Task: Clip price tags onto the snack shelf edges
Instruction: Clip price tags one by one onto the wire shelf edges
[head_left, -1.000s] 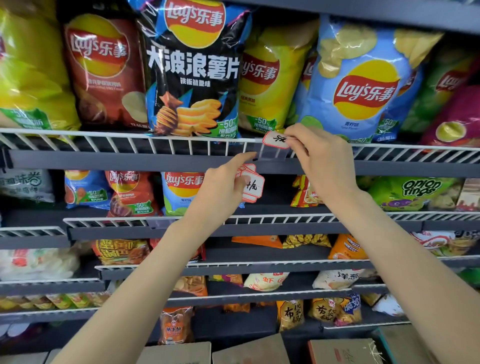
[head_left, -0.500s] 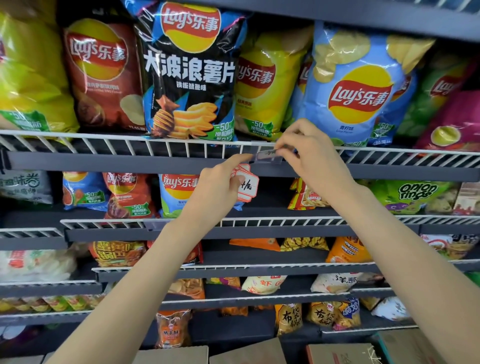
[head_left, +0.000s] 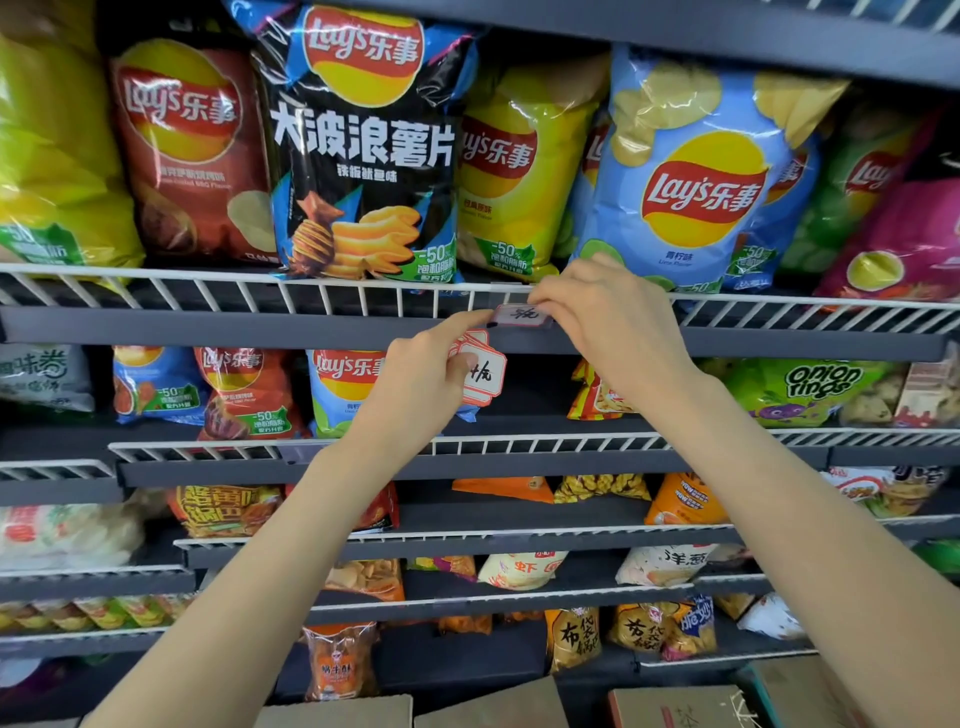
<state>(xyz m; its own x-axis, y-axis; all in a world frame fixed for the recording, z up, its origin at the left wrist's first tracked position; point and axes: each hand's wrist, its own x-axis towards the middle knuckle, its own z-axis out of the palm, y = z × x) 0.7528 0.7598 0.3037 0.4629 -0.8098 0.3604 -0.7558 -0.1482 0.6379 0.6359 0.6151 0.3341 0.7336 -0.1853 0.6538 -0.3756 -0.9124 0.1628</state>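
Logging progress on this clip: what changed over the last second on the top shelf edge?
The price tag came down from above the wire rail onto the shelf edge, now facing out. The right hand still pinches it; the left hand's forefinger touches its left end. The spare tags stay in the left hand.

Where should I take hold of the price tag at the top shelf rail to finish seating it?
Grip the price tag by its right end, coming from the right: it lies flat and horizontal along the shelf rail, the right hand already pinches there, and the left hand steadies its left end.
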